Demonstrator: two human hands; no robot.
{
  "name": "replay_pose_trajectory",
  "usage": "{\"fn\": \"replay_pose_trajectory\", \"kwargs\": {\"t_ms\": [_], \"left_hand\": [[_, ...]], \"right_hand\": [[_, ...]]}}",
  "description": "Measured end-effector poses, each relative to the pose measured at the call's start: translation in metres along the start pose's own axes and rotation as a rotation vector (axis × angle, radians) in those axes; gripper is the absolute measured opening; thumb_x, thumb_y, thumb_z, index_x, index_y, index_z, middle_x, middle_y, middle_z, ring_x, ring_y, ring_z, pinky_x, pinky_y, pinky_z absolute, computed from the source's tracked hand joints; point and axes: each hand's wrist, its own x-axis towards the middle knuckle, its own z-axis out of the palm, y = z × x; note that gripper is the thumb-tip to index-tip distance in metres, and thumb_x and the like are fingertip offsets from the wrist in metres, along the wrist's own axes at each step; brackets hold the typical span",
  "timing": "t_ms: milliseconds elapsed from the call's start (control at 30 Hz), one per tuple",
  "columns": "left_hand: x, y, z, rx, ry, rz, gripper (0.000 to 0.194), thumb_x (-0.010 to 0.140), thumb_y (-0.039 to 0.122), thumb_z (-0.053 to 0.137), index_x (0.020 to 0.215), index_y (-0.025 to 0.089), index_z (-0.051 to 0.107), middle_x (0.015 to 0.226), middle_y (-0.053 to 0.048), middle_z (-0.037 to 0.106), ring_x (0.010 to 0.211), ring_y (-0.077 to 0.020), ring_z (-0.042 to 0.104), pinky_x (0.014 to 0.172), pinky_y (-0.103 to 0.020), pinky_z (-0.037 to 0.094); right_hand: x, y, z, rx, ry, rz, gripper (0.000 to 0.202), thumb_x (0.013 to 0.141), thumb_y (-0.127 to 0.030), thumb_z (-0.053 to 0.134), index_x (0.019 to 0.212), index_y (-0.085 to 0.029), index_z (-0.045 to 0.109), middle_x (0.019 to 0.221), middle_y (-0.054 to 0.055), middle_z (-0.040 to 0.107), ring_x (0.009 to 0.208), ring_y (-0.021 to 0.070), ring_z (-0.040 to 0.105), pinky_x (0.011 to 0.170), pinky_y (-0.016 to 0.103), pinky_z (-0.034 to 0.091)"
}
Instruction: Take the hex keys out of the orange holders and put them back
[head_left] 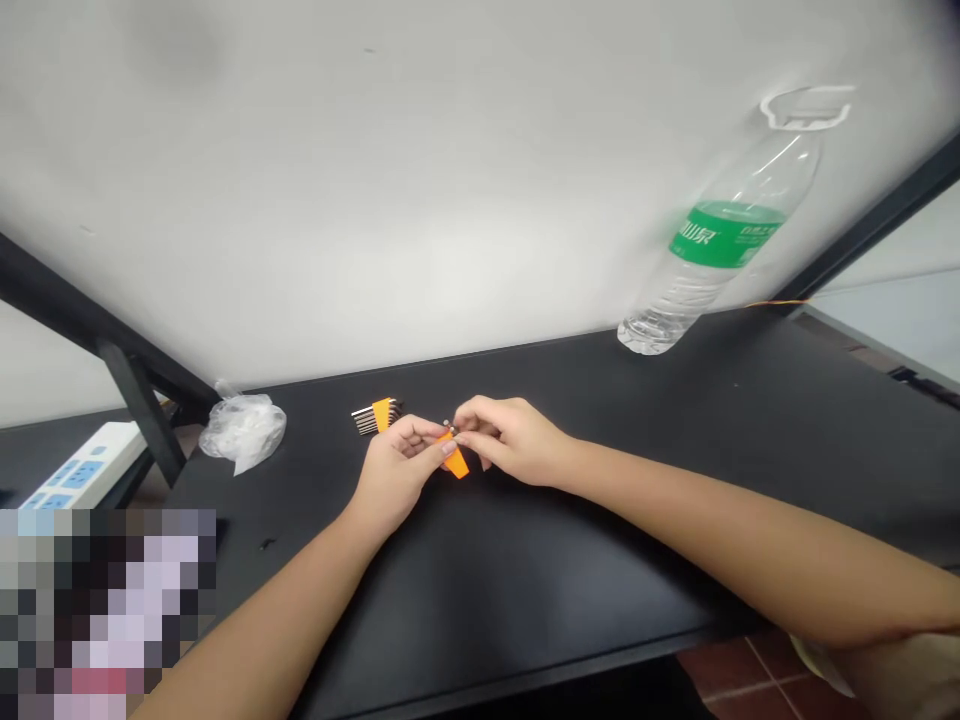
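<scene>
An orange piece [457, 463] is held over the black table, slanting down to the right. My left hand [397, 465] pinches it between thumb and fingers. At its upper end my right hand [517, 440] has thumb and fingers closed around small metallic bits, too small to make out clearly. Behind my left hand, an orange holder [382, 412] with several dark metal rods through it, like hex keys, lies on the table.
The black table [480, 580] meets a white wall. A large clear bottle [720, 235] with a green label stands at the back right. At left are a crumpled plastic bag [244, 430], a white power strip [86, 470] and a black frame post [142, 410].
</scene>
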Motion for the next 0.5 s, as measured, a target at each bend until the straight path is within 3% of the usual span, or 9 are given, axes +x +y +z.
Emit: {"fn": "replay_pose_trajectory", "kwargs": {"t_ms": [200, 500], "left_hand": [[-0.004, 0.004, 0.000, 0.136, -0.045, 0.036, 0.027, 0.081, 0.038, 0.083, 0.091, 0.016, 0.071, 0.086, -0.006, 0.077, 0.075, -0.0174, 0.071, 0.068, -0.029, 0.057], [-0.009, 0.015, -0.001, 0.677, -0.249, 0.293, 0.043, 0.078, 0.028, 0.083, 0.118, 0.023, 0.069, 0.109, -0.006, 0.072, 0.093, -0.0201, 0.067, 0.085, -0.035, 0.057]], "right_hand": [[0.006, 0.007, -0.003, 0.550, -0.145, 0.236, 0.016, 0.095, -0.034, 0.065, 0.101, -0.020, 0.060, 0.070, -0.003, 0.068, 0.052, 0.0137, 0.066, 0.050, 0.025, 0.051], [0.008, 0.009, -0.002, 0.540, -0.099, 0.410, 0.023, 0.091, -0.039, 0.070, 0.090, -0.019, 0.060, 0.065, -0.001, 0.068, 0.044, 0.0120, 0.061, 0.040, 0.022, 0.047]]}}
